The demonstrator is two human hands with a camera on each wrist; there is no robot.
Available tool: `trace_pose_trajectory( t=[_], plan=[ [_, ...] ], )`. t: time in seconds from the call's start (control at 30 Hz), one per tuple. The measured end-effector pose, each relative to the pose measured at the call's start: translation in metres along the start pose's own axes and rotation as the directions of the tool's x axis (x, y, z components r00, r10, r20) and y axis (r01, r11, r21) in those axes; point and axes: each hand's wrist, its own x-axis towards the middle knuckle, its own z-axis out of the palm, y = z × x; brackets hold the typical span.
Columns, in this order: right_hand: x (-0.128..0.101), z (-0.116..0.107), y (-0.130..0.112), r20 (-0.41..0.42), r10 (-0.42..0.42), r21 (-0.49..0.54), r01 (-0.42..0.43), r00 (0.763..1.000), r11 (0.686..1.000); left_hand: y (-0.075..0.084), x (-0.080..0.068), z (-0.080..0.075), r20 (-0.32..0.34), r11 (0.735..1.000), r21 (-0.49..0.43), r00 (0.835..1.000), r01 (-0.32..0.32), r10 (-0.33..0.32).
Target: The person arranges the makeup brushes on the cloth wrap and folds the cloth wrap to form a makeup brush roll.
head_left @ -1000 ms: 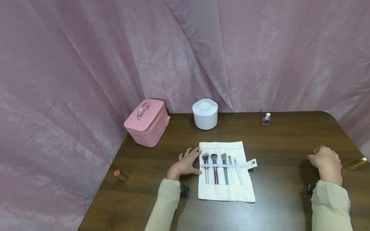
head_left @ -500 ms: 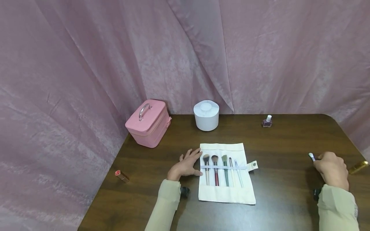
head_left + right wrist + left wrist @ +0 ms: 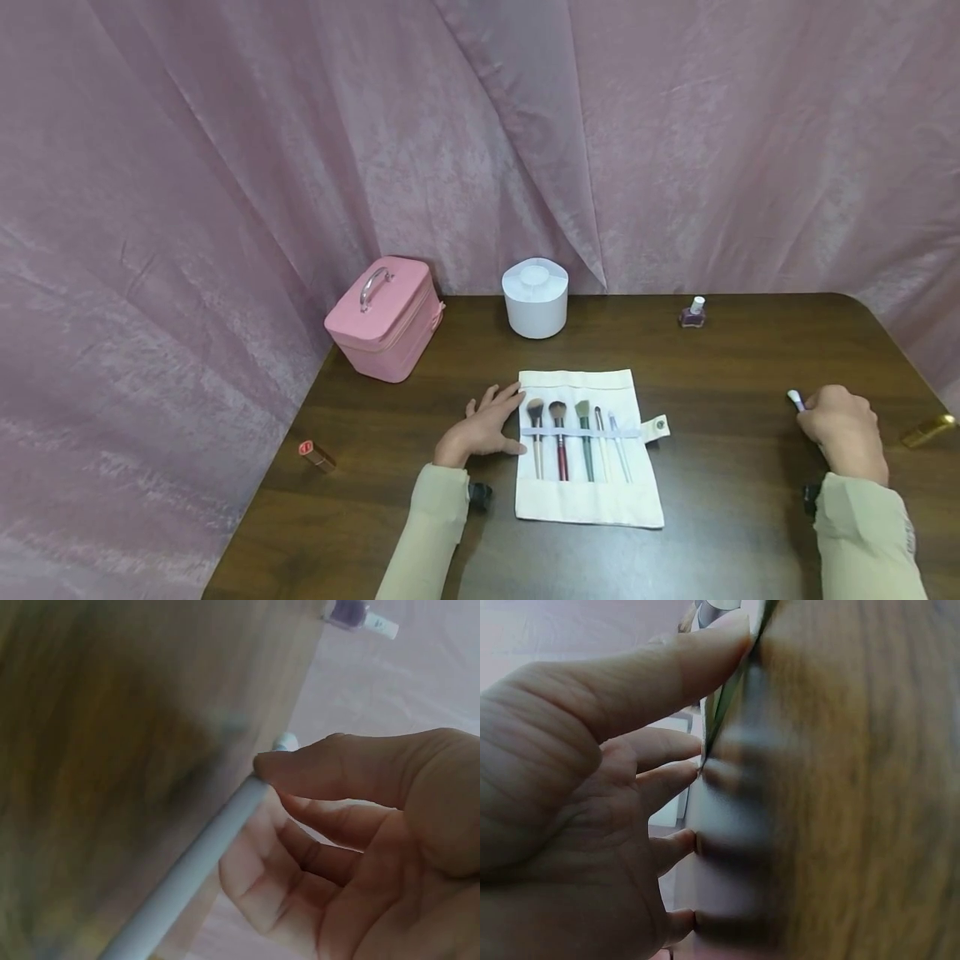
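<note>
My right hand [image 3: 843, 429] pinches a slim makeup brush [image 3: 187, 877] between thumb and fingers, low over the table's right side. The brush's pale handle slants across the right wrist view, and its white tip [image 3: 795, 398] pokes out beyond the fingers in the head view. At the left edge of a cream fabric brush roll [image 3: 585, 504], my left hand [image 3: 480, 429] is spread, thumb and fingertips on that edge. Several makeup brushes, among them a red-handled brush [image 3: 560, 450] and a green brush [image 3: 586, 442], lie side by side under the roll's elastic band.
A gold tube [image 3: 927, 431] lies right of my right hand. Purple nail polish [image 3: 692, 315] and a white round container [image 3: 536, 308] stand toward the back. A pink vanity case [image 3: 386, 321] sits back left; a lipstick [image 3: 317, 456] lies at left. Pink curtain [image 3: 480, 150] hangs behind.
My right hand first shifted right, then came back left with the pinched brush, whose white tip now shows more clearly. The left hand stays at the roll's edge.
</note>
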Motion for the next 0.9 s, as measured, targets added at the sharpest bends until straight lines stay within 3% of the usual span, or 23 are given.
trace_pose_trajectory(
  t=[0.5, 0.73, 0.9],
  plan=[
    [0.008, 0.008, -0.049, -0.144, -0.045, 0.153, 0.067, 0.989, 0.986, 0.001, -0.001, -0.002, -0.002, 1.000, -0.008, 1.000, 0.003, -0.003],
    [0.008, 0.016, -0.078, -0.125, -0.028, 0.339, 0.069, 0.992, 0.938, 0.000, -0.002, -0.002, -0.006, 1.000, -0.005, 1.000, 0.009, -0.009],
    [0.004, 0.019, -0.092, -0.122, -0.039, 0.402, 0.085, 0.992, 0.911, 0.001, 0.000, -0.001, -0.004, 1.000, -0.008, 1.000, -0.002, 0.002]
  ],
)
